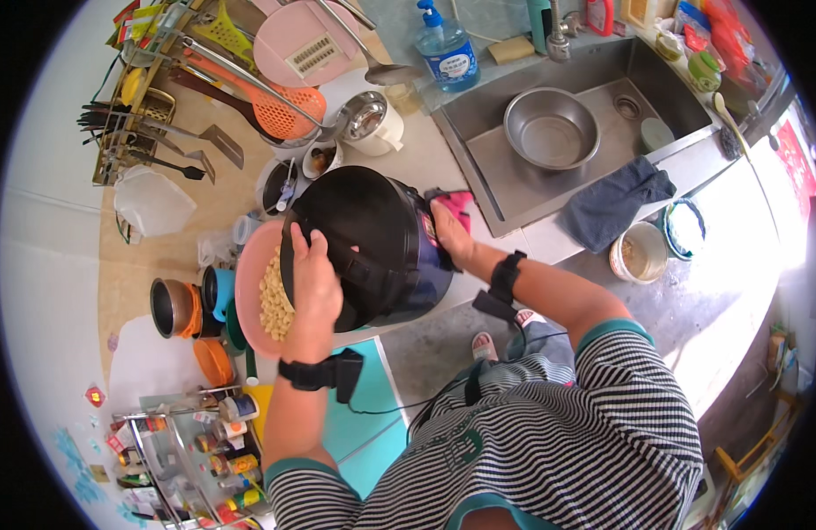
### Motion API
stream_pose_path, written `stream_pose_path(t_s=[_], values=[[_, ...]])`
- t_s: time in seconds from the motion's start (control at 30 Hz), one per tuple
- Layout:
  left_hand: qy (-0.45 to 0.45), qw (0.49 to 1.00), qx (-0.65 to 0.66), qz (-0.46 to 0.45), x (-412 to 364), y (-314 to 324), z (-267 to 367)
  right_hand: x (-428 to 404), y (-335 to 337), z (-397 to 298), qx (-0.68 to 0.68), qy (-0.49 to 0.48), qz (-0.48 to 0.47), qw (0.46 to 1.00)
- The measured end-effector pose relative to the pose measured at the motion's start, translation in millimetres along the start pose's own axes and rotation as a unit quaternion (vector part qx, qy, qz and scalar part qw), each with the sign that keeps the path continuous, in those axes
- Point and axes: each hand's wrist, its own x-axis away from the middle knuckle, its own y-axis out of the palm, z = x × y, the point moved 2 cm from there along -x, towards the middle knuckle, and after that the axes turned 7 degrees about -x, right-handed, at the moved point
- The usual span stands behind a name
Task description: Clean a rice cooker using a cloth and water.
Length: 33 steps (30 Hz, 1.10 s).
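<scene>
A large black, round pot or cooker body (365,255) is tilted over the counter. My left hand (313,285) lies on its dark round face near the left edge, thumb and fingers on the surface. At the other side my right hand (453,235) grips a pink and dark cloth (462,204) against the pot's side. Partly under the pot's left edge is a pink plastic basin (252,298) with many small pale-yellow pieces (275,301). Whether the pot touches the basin, and what is inside the pot, cannot be seen.
A steel sink (507,179) holds a steel bowl (551,129); a dark grey cloth (616,202) hangs over its edge. Behind the pot are a white pitcher (383,136) and small bowls. Utensils hang at upper left. Small pots (172,306) and a bottle rack (182,457) stand at left.
</scene>
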Motion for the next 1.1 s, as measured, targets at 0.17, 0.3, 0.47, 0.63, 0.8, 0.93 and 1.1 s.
stream_pose_path(t_s=[0.17, 0.3, 0.47, 0.63, 0.8, 0.93, 1.1], values=[[0.077, 0.875, -0.467, -0.100, 19, -41, 37, -2, 25, -32, -0.023, -0.094, -0.050, 0.994], [0.470, 0.517, -0.715, -0.001, 39, -10, 63, 85, 60, -100, 0.079, -0.396, -0.054, 0.913], [0.504, 0.543, -0.657, -0.137, 18, -2, 61, 161, 64, -35, 0.149, -0.370, -0.176, 0.900], [0.518, 0.581, -0.621, -0.087, -11, 6, 38, 117, 43, -23, 0.202, -0.399, -0.125, 0.886], [0.434, 0.637, -0.634, -0.060, -23, -7, 30, 14, 40, -48, 0.097, -0.286, -0.094, 0.949], [0.349, 0.619, -0.695, -0.110, -4, 15, 63, -38, 21, -6, -0.078, 0.042, -0.183, 0.979], [0.282, 0.640, -0.710, -0.084, -6, 34, 71, -60, -18, 66, 0.061, 0.013, -0.019, 0.998]])
